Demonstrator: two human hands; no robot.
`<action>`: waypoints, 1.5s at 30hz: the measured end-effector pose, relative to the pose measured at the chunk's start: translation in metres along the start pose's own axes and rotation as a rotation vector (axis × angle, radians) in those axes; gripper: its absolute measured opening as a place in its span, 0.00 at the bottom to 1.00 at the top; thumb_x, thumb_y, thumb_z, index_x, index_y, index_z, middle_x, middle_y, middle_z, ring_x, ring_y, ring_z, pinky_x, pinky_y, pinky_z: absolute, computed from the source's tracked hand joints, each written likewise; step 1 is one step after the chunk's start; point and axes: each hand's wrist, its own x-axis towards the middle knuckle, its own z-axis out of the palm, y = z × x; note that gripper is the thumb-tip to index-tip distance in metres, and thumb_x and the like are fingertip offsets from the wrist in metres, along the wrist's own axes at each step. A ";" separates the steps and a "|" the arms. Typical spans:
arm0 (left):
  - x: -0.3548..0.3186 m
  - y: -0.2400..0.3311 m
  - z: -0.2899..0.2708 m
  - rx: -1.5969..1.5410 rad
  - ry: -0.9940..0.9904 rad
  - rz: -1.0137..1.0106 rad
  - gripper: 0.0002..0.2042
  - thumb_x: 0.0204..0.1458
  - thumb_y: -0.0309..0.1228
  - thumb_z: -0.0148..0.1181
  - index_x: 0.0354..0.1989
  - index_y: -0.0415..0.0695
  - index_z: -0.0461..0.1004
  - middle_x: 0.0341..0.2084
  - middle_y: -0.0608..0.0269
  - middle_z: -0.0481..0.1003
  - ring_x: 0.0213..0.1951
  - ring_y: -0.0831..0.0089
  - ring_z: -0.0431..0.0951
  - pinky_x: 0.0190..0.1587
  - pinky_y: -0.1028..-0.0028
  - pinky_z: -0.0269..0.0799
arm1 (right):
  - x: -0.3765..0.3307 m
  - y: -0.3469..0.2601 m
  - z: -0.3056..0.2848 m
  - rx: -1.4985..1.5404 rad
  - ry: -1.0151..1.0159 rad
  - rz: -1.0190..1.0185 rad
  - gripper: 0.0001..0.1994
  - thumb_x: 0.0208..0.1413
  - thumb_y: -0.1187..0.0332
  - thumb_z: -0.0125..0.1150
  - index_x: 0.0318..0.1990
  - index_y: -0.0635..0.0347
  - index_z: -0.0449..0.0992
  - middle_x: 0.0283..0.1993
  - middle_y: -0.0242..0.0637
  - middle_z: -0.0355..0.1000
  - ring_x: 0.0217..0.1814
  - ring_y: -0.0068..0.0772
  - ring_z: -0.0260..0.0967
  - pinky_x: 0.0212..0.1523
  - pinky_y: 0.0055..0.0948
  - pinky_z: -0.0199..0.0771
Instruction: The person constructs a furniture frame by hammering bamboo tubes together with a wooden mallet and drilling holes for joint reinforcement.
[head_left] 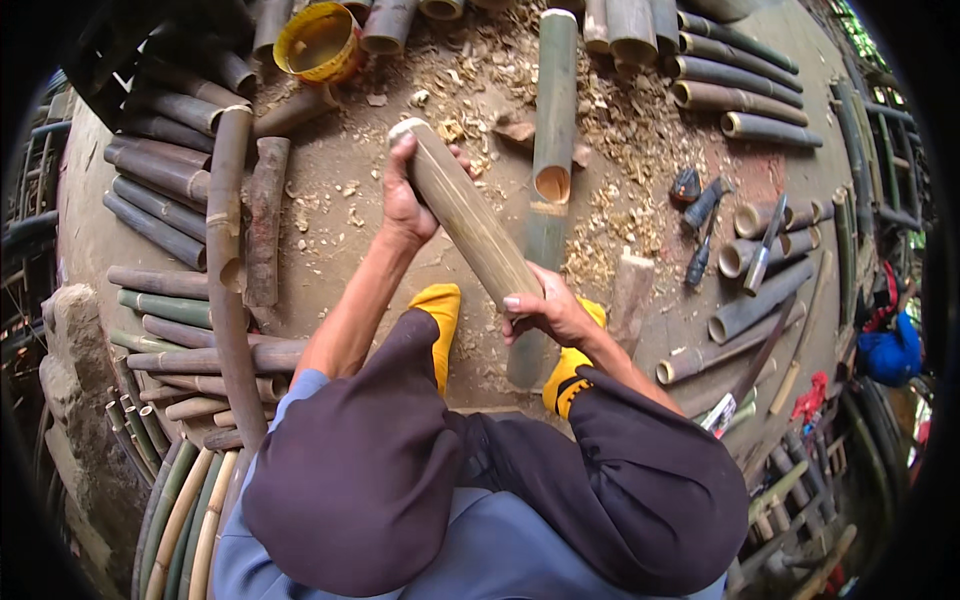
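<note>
Bare floor point(330, 215) is spreading under everything, with pale shavings point(475, 60) littering it around 12 o'clock. I'm seeing the brown bamboo piece point(470, 210) mid-view, slanting from 11 toward 5 o'clock: the left hand point(410, 205) is gripping its upper end, and the right hand point(550, 310) is clamping the lower one. Some green bamboo tube point(553, 100) is lying toward 1 o'clock, and a bladed tool point(767, 245) is resting near 3. I'm guessing they're just handling the piece at this step, so any next move is probably calling for firm holds at both ends.
</note>
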 end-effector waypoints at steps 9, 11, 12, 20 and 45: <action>0.006 0.000 -0.007 -0.001 -0.064 0.013 0.28 0.46 0.50 0.57 0.46 0.38 0.66 0.35 0.55 0.73 0.37 0.63 0.76 0.47 0.60 0.73 | 0.003 0.000 0.001 -0.315 0.090 -0.046 0.29 0.49 0.60 0.64 0.53 0.67 0.59 0.31 0.42 0.71 0.30 0.32 0.75 0.27 0.32 0.78; 0.004 -0.005 -0.001 0.058 -0.036 0.066 0.26 0.47 0.49 0.56 0.46 0.38 0.67 0.34 0.54 0.73 0.37 0.62 0.76 0.45 0.61 0.74 | 0.002 0.004 -0.002 -0.819 0.280 -0.251 0.32 0.45 0.60 0.67 0.53 0.66 0.58 0.35 0.47 0.72 0.30 0.33 0.75 0.30 0.30 0.74; 0.002 -0.010 0.001 0.067 -0.032 0.071 0.26 0.47 0.49 0.56 0.46 0.39 0.67 0.33 0.54 0.73 0.37 0.62 0.76 0.44 0.61 0.74 | 0.004 0.013 -0.010 -0.947 0.346 -0.373 0.32 0.44 0.62 0.68 0.53 0.67 0.59 0.39 0.49 0.71 0.30 0.31 0.74 0.30 0.28 0.73; -0.001 -0.010 -0.002 -0.141 -0.207 -0.076 0.30 0.44 0.51 0.56 0.48 0.38 0.65 0.35 0.56 0.71 0.36 0.62 0.74 0.44 0.61 0.74 | -0.005 0.004 -0.003 0.202 -0.153 0.155 0.26 0.46 0.68 0.65 0.51 0.67 0.61 0.33 0.45 0.70 0.30 0.37 0.74 0.29 0.37 0.81; 0.018 -0.030 0.026 0.829 0.328 0.322 0.20 0.47 0.38 0.67 0.37 0.35 0.68 0.27 0.57 0.72 0.25 0.71 0.73 0.26 0.71 0.74 | 0.006 0.015 -0.002 -0.063 0.055 0.142 0.26 0.43 0.62 0.67 0.47 0.66 0.64 0.34 0.42 0.71 0.28 0.31 0.73 0.23 0.29 0.77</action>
